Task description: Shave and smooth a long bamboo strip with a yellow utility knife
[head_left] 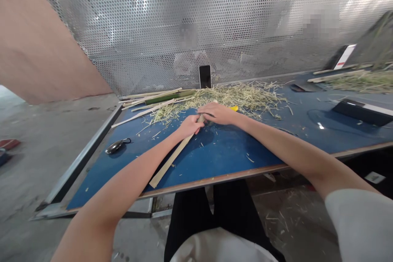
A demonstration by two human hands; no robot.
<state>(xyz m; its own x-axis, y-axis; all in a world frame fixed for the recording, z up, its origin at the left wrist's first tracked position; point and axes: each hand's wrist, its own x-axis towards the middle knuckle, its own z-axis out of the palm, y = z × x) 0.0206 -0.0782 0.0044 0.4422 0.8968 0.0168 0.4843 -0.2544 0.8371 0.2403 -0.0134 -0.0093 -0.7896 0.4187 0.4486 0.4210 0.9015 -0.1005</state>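
My left hand (189,125) is closed around a long pale bamboo strip (172,159) that runs from the hand back toward the table's front edge. My right hand (216,113) is closed just past it, pressed down at the strip's far end, with a yellow handle tip (234,108) sticking out on its right side. What the right hand's fingers grip is mostly hidden. Both hands rest on the blue table (221,155) right in front of a heap of bamboo shavings (227,96).
More bamboo strips and a green stalk (159,98) lie at the back left. A phone (204,76) leans against the perforated metal screen (196,28). A small black object (115,146) lies at left. A dark box (362,111) and more shavings (362,82) sit at right.
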